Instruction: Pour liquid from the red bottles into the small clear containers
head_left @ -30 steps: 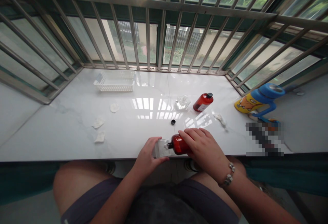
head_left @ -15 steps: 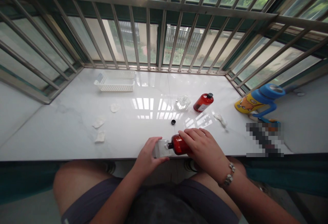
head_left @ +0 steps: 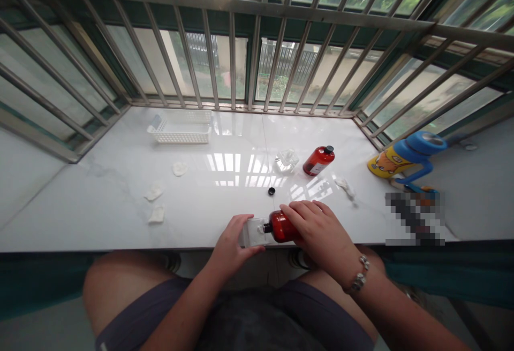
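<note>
My right hand [head_left: 315, 228] is wrapped round a red-brown bottle [head_left: 281, 226], tipped so its uncapped black neck points left. The neck is over a clear, square-sided container [head_left: 254, 231] at the table's front edge. My left hand [head_left: 235, 241] grips that container from the left, thumb at the near side and fingers at the far side. Whether liquid is flowing I cannot tell. A small black cap [head_left: 272, 191] lies on the table beyond the bottle. Farther back are a clear glass-like dish [head_left: 286, 161] and a second red bottle [head_left: 319, 161] with its black cap on.
A white perforated basket [head_left: 180, 136] stands at the back left. Several white pads, one a round pad [head_left: 180, 168], lie on the left. To the right are a crumpled white tissue [head_left: 345, 188] and a blue-and-yellow flask [head_left: 405, 154]. Metal bars [head_left: 249, 6] close off the back.
Almost nothing differs. Both hands, the tilted bottle and the clear container hold nearly the same positions.
</note>
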Demonstrator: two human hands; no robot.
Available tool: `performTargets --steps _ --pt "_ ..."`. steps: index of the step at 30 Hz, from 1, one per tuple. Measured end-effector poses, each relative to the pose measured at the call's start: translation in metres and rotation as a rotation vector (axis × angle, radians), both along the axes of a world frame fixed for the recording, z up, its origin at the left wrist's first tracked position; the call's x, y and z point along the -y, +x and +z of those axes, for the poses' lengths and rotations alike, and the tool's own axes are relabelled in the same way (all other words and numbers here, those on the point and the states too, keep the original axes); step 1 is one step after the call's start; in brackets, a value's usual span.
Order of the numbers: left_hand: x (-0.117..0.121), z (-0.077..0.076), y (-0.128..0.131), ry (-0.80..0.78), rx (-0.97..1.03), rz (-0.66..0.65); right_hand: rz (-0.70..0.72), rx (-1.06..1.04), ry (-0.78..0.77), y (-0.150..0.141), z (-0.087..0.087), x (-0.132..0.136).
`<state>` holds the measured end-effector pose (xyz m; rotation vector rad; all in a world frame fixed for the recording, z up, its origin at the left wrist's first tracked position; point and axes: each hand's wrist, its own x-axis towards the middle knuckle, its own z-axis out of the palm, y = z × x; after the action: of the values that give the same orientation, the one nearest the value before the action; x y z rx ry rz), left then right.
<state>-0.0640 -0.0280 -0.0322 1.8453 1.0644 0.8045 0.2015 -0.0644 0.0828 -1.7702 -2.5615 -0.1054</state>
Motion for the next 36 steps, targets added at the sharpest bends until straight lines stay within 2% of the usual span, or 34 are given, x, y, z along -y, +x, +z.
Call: performTargets --steps 36 --pt "0.0009 0.003 0.0017 0.027 -0.008 -0.012 0.005 0.041 0.015 -0.0001 0.0085 0.002"
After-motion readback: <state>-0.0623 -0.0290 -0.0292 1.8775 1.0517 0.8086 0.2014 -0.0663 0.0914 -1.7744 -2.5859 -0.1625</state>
